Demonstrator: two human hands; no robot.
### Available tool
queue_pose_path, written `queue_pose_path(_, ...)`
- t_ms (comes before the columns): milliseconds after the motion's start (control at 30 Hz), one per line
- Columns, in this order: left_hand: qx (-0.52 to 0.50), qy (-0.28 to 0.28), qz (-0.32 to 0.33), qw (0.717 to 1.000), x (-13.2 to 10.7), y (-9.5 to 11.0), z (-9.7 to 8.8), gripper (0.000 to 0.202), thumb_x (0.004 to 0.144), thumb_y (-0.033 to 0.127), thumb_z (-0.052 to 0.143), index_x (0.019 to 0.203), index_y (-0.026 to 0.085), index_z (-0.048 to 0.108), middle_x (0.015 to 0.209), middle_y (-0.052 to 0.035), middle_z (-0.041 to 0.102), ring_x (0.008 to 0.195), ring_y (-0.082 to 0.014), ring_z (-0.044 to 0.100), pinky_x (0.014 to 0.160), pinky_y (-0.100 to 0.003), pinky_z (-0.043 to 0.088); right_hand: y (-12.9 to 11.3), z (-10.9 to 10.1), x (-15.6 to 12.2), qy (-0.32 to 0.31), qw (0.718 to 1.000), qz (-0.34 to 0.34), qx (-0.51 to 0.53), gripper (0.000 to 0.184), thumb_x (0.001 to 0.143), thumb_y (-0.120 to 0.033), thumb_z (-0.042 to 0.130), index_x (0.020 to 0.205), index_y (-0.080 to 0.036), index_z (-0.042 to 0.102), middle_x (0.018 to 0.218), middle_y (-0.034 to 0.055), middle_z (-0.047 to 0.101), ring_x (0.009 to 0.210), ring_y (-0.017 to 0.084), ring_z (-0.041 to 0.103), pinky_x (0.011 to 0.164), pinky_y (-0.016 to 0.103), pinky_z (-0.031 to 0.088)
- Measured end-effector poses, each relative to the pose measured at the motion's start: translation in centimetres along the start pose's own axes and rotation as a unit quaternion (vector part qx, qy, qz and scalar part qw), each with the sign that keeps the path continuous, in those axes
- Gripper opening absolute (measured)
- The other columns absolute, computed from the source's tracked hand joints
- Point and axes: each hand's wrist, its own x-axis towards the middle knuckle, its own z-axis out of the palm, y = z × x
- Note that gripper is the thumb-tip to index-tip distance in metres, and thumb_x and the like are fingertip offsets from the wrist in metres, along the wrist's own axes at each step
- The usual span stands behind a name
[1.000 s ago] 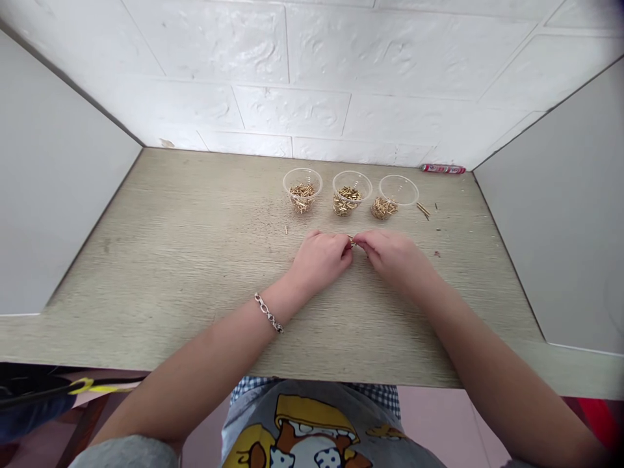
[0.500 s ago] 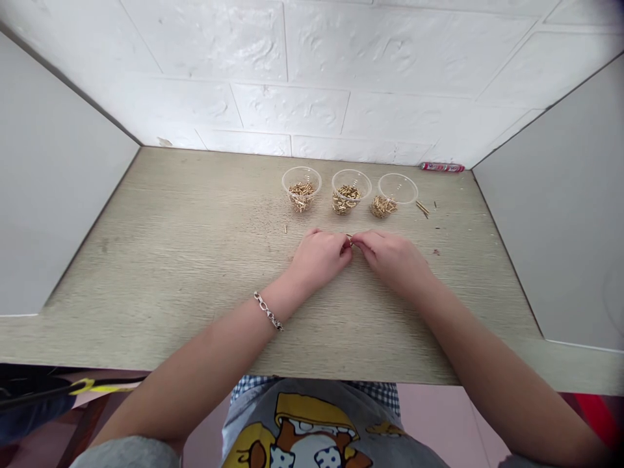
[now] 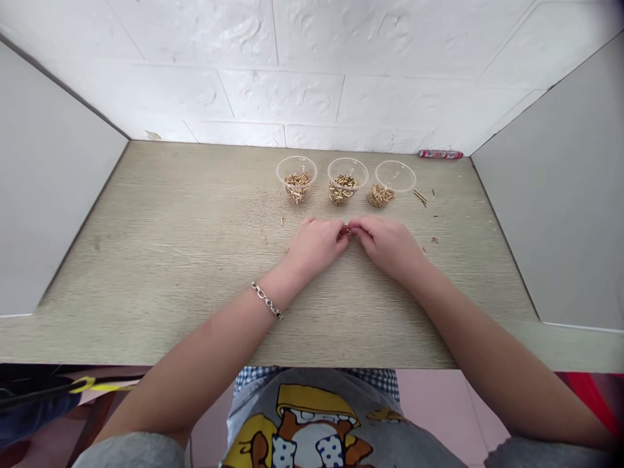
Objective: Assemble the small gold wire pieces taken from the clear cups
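Note:
My left hand (image 3: pixel 316 247) and my right hand (image 3: pixel 387 242) rest on the wooden table (image 3: pixel 185 260), fingertips meeting in a pinch around a tiny gold metal piece (image 3: pixel 348 230). Both hands are closed on it. A chain bracelet (image 3: pixel 266 300) circles my left wrist. Just beyond the hands stand three clear plastic cups in a row, each holding several small gold pieces: the left cup (image 3: pixel 296 179), the middle cup (image 3: pixel 347 180) and the right cup (image 3: pixel 394 182).
Loose gold pins (image 3: pixel 420 195) lie right of the cups and one (image 3: pixel 282 221) lies left of my hands. A red-and-white tube (image 3: pixel 439 155) lies at the back wall. Grey side panels (image 3: pixel 43 195) close in the table on both sides.
The view has tilted slightly, so everything sits a little higher in the frame. My hands stay pinched together on the small gold piece, with only slight finger movement.

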Motion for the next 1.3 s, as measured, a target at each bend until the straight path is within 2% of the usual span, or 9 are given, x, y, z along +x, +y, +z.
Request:
queue_pose_path(400, 0.026, -0.003, -0.003, 1.000, 0.35, 0.25, -0.50, 0.026, 0.083, 0.028, 0.043, 0.071, 0.015, 0.063, 0.065, -0.0039, 0.065, 0.061, -0.0165, 0.057, 0.064, -0.030, 0.037, -0.25, -0.18, 0.19, -0.002, 1.000, 0.014, 0.027, 0.022, 0.087, -0.022, 0.043, 0.092, -0.018, 0.064, 0.090, 0.0055, 0.068, 0.081, 0.019, 0.060, 0.070, 0.028, 0.040)
queue_pose_path(667, 0.049, -0.002, 0.000, 0.999, 0.34, 0.29, -0.28, 0.024, 0.083, 0.026, 0.042, 0.073, 0.015, 0.062, 0.067, -0.0062, 0.066, 0.065, -0.0186, 0.059, 0.068, -0.032, 0.037, -0.04, 0.11, 0.38, 0.005, 0.997, 0.028, 0.065, 0.018, 0.084, -0.025, 0.048, 0.084, -0.019, 0.065, 0.081, 0.0030, 0.068, 0.071, 0.016, 0.058, 0.065, 0.026, 0.038)
queue_pose_path(933, 0.036, 0.010, 0.003, 0.999, 0.37, 0.19, -0.02, 0.025, 0.083, 0.026, 0.043, 0.073, 0.016, 0.063, 0.066, -0.0047, 0.065, 0.065, -0.0181, 0.060, 0.070, -0.032, 0.038, 0.22, 0.14, 0.40, 0.014, 0.994, 0.034, 0.101, 0.018, 0.082, -0.025, 0.049, 0.082, -0.018, 0.065, 0.075, 0.0020, 0.067, 0.064, 0.014, 0.056, 0.061, 0.025, 0.038)
queue_pose_path(1300, 0.046, 0.004, 0.004, 0.999, 0.30, 0.37, -0.26, 0.023, 0.082, 0.023, 0.043, 0.074, 0.014, 0.062, 0.068, -0.0059, 0.067, 0.065, -0.0188, 0.061, 0.071, -0.032, 0.039, -0.05, 0.50, 0.43, 0.032, 0.996, 0.023, 0.084, 0.013, 0.079, -0.020, 0.051, 0.078, -0.017, 0.064, 0.073, 0.0014, 0.066, 0.063, 0.012, 0.054, 0.061, 0.023, 0.037)
